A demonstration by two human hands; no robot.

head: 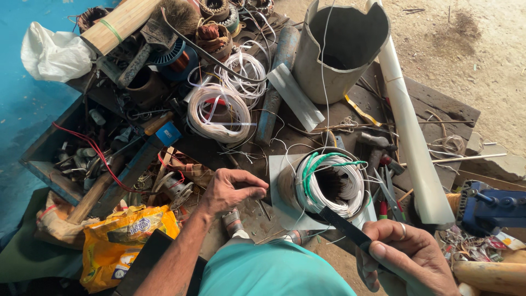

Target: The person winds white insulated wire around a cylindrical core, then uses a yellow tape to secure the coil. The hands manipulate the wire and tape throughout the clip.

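Head view: your right hand [408,249] pinches one flat dark metal strip [345,227] in its fingers, tip against the round motor stator wound with white and green wire [324,183] on the desk [246,216]. Your left hand [230,189], fingers curled together and empty, hovers just beside it. One grey cut plastic pipe [342,49] holds a white wire; one open tool box [71,153] holds mixed parts.

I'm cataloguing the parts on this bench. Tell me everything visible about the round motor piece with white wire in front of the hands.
The motor stator is a grey metal cylinder standing upright on a pale sheet, its open bore facing up. White windings with some green strands ring its top rim, and loose white ends stray outward. The right hand holds a flat dark strip whose tip rests against the near rim. The left hand hovers just left, fingers pinched, not clearly touching it.
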